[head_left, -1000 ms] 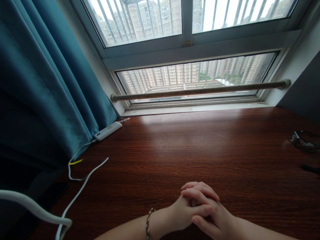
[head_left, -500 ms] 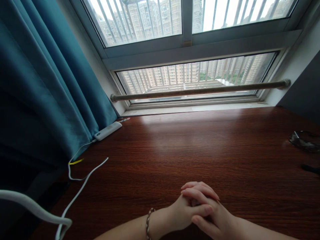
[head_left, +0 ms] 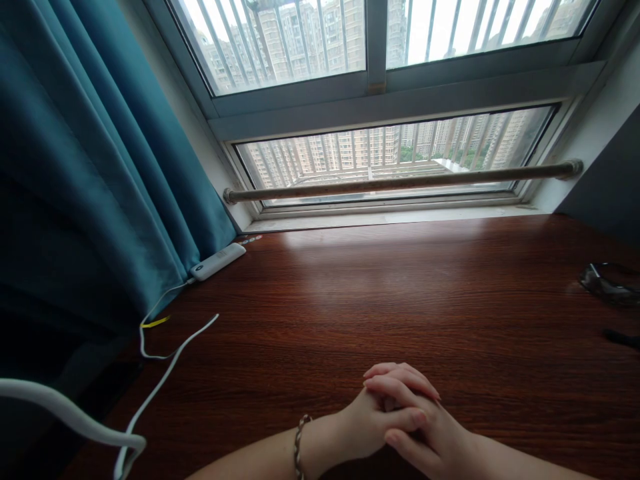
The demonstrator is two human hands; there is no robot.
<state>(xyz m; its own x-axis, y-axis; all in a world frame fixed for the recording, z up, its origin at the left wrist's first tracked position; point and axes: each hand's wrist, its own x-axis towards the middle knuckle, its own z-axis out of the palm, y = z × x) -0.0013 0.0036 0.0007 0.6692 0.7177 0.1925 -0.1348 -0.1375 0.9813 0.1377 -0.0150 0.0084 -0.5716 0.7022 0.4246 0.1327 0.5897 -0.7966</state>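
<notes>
Almost nothing had changed — the left hand (head_left: 367, 423) and right hand (head_left: 430, 437) stayed locked together, fingers laced, holding nothing, low in the frame on the table (head_left: 400, 300).

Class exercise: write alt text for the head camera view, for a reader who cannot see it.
A person's left hand and right hand rest clasped, fingers interlaced, on a dark wooden table facing a barred window. A bracelet circles the left wrist; a teal curtain, a white cable and a white device lie left.
</notes>
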